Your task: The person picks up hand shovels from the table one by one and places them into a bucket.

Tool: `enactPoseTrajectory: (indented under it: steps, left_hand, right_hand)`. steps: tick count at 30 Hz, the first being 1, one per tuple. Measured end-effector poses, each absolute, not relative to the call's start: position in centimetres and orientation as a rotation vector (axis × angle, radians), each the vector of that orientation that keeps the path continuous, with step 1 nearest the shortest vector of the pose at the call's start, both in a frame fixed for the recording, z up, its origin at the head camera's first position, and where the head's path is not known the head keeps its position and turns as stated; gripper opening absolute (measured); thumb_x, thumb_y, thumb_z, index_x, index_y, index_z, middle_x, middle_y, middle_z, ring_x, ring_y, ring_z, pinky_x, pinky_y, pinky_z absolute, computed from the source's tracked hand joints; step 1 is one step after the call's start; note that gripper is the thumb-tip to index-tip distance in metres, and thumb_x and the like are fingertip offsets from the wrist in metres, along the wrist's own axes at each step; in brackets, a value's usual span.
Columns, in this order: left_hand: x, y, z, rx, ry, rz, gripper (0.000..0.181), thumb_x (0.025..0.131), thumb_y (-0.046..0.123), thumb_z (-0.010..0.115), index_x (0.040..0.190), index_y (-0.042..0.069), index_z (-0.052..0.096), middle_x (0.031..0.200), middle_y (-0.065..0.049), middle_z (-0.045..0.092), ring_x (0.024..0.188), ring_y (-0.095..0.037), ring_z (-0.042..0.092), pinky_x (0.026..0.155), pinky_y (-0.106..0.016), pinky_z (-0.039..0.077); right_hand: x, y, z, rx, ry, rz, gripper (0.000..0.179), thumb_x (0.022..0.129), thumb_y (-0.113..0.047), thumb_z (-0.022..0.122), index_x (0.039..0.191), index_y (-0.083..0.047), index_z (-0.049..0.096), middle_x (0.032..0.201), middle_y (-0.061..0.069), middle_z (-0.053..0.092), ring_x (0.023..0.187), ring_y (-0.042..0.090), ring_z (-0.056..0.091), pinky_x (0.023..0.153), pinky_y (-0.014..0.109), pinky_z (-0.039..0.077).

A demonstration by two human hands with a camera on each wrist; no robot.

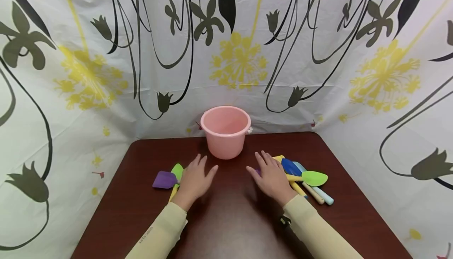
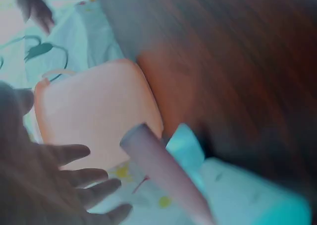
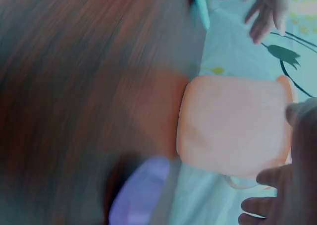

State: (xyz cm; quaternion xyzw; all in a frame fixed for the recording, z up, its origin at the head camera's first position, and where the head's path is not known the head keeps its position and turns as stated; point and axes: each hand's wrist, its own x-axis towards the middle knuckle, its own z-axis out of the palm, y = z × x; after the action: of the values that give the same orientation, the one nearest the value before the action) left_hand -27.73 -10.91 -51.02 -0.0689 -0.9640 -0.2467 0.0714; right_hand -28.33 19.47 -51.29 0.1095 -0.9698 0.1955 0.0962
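Note:
A pink bucket [image 1: 226,145] stands upright near the back of the table. My left hand [image 1: 194,181] hovers with spread fingers in front of it to the left, beside a small shovel with a purple blade [image 1: 164,180] and a green blade [image 1: 177,171]. To the right my right hand [image 1: 271,177] is also spread, partly covering a pile of toy garden tools. A lime green blade [image 1: 314,178], a dark blue blade [image 1: 291,167] and a pale blue handle [image 1: 323,195] show in that pile. Neither hand holds anything. In the right wrist view a purple blade [image 3: 141,193] lies near the bucket.
The dark wood table [image 1: 226,227] is bordered at the back and sides by a white curtain [image 1: 170,78] with flowers printed on it. A yellow handle [image 1: 174,192] pokes out beside the left forearm.

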Motion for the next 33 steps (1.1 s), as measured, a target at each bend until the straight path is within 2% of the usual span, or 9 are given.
enactPoseTrajectory:
  steps: [4,7,10,12,20,28,33]
  left_hand:
    - [-28.7,-11.9,-50.4,-0.177,-2.746,-1.107,0.057,0.113,0.052,0.06,0.148,0.008,0.064,0.147,-0.016,0.065,0.123,-0.037,0.069,0.104,-0.058,0.056]
    - [-29.6,-12.7,-50.0,-0.168,-2.661,-1.196,0.043,0.113,0.046,0.062,0.135,0.01,0.069,0.132,-0.011,0.07,0.107,-0.033,0.071,0.095,-0.054,0.058]
    - [-30.5,-13.2,-49.7,-0.178,-2.619,-1.239,0.037,0.113,0.044,0.063,0.13,0.011,0.07,0.128,-0.009,0.071,0.108,-0.03,0.07,0.097,-0.053,0.057]
    - [-31.1,-13.4,-49.3,-0.172,-2.592,-1.282,0.036,0.113,0.043,0.063,0.128,0.011,0.071,0.127,-0.009,0.071,0.116,-0.03,0.067,0.1,-0.053,0.055]
    - [-34.0,-13.1,-47.9,-0.058,-2.453,-1.564,0.039,0.114,0.045,0.06,0.128,0.01,0.07,0.126,-0.013,0.072,0.115,-0.031,0.066,0.096,-0.05,0.054]
    - [-36.1,-12.0,-46.7,0.047,-2.306,-1.873,0.046,0.114,0.04,0.058,0.131,-0.001,0.068,0.132,-0.026,0.069,0.124,-0.038,0.069,0.11,-0.053,0.051]
    - [-37.2,-11.3,-46.2,0.109,-2.216,-1.988,0.041,0.115,0.036,0.058,0.128,-0.002,0.067,0.127,-0.023,0.068,0.124,-0.04,0.069,0.112,-0.051,0.052]
  right_hand:
    - [-29.7,20.2,-50.8,0.234,-2.797,0.93,0.072,0.112,-0.059,0.056,0.157,-0.003,0.053,0.152,0.021,0.061,0.14,0.041,0.059,0.117,0.063,0.046]
    - [-31.0,20.9,-50.1,0.204,-2.746,1.072,0.064,0.113,-0.058,0.057,0.148,-0.004,0.058,0.134,0.016,0.069,0.121,0.035,0.068,0.105,0.059,0.055]
    - [-32.2,21.4,-49.3,0.217,-2.726,1.081,0.058,0.113,-0.058,0.054,0.139,-0.007,0.062,0.124,0.012,0.072,0.109,0.031,0.07,0.097,0.055,0.057]
    - [-32.9,21.5,-48.6,0.221,-2.714,1.067,0.056,0.113,-0.06,0.052,0.134,-0.009,0.064,0.12,0.01,0.072,0.106,0.029,0.069,0.094,0.053,0.056]
    - [-35.7,20.7,-46.2,0.225,-2.633,1.128,0.044,0.115,-0.052,0.055,0.121,-0.011,0.067,0.107,0.011,0.071,0.094,0.03,0.064,0.086,0.048,0.052]
    - [-37.9,19.9,-45.3,0.175,-2.554,1.266,0.042,0.115,-0.047,0.056,0.13,-0.009,0.065,0.122,0.013,0.072,0.108,0.033,0.067,0.095,0.052,0.054]
    - [-39.3,19.3,-44.9,0.173,-2.527,1.305,0.044,0.115,-0.047,0.057,0.133,-0.009,0.063,0.119,0.013,0.07,0.104,0.033,0.065,0.092,0.051,0.054]
